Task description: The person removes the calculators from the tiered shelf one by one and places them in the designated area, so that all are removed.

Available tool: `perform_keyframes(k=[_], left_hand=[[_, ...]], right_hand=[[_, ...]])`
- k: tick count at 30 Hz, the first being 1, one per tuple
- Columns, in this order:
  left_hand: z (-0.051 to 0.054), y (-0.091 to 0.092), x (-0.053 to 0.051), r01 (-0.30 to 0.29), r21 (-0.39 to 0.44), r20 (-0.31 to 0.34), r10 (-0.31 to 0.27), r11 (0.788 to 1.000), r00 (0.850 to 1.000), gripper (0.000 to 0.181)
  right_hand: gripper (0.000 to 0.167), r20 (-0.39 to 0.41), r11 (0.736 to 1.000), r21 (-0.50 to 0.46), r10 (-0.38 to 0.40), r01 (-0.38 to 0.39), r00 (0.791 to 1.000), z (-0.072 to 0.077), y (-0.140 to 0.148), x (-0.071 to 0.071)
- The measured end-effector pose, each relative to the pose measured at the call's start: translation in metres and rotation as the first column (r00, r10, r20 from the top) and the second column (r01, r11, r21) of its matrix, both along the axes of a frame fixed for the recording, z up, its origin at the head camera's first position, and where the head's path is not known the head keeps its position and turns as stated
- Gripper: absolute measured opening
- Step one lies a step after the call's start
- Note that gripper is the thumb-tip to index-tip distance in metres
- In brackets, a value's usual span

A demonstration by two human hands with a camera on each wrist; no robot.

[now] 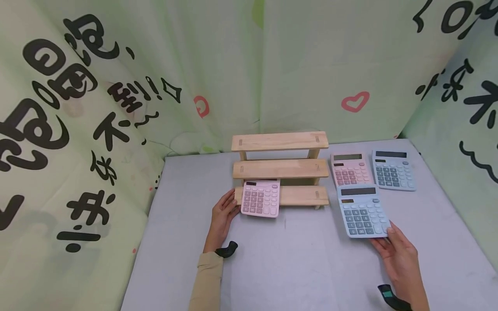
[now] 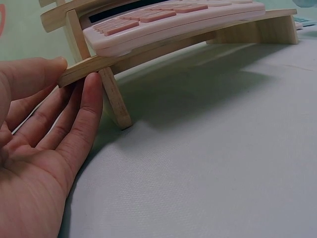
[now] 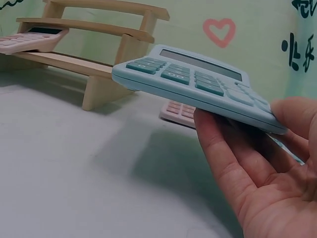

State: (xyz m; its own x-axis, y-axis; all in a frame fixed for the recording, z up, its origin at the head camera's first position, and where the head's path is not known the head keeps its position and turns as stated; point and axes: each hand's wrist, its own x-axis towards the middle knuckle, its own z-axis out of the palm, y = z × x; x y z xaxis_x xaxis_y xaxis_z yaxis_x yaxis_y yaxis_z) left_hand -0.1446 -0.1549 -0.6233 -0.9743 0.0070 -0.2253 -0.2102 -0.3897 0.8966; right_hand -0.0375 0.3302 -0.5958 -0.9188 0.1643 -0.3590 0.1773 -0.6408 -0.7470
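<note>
A three-step wooden rack point(image 1: 280, 168) stands at the back of the table. On the left part of its lowest step leans a pink calculator point(image 1: 260, 198). My left hand point(image 1: 222, 220) pinches the left end of that step, thumb on top and fingers below, as the left wrist view shows. My right hand point(image 1: 400, 255) holds a blue calculator point(image 1: 362, 211) by its near right corner, thumb above and fingers underneath. In the right wrist view this blue calculator point(image 3: 198, 89) is lifted off the table, keys up.
Behind the held calculator, another pink calculator point(image 1: 352, 169) and another blue calculator point(image 1: 394, 170) lie side by side on the white-covered table point(image 1: 280, 268), right of the rack. Printed curtains point(image 1: 303, 77) hang behind and at both sides.
</note>
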Motion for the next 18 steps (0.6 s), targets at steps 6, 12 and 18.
perform_keyframes(k=[6,12,18], left_hand=[[0.0,0.0,-0.001,0.008,-0.002,-0.006,-0.008,1.0,1.0,0.052],[0.001,-0.001,-0.001,0.003,0.004,-0.001,-0.003,1.0,1.0,0.052],[0.0,-0.001,-0.002,-0.004,0.003,-0.002,0.004,1.0,1.0,0.051]], right_hand=[[0.062,0.029,0.994,-0.027,-0.108,0.109,0.994,0.0,0.012,0.003],[0.055,0.044,0.965,-0.101,-0.238,0.241,0.97,0.001,0.025,0.004],[0.058,0.087,0.941,-0.093,-0.317,0.325,0.944,0.001,0.04,0.006]])
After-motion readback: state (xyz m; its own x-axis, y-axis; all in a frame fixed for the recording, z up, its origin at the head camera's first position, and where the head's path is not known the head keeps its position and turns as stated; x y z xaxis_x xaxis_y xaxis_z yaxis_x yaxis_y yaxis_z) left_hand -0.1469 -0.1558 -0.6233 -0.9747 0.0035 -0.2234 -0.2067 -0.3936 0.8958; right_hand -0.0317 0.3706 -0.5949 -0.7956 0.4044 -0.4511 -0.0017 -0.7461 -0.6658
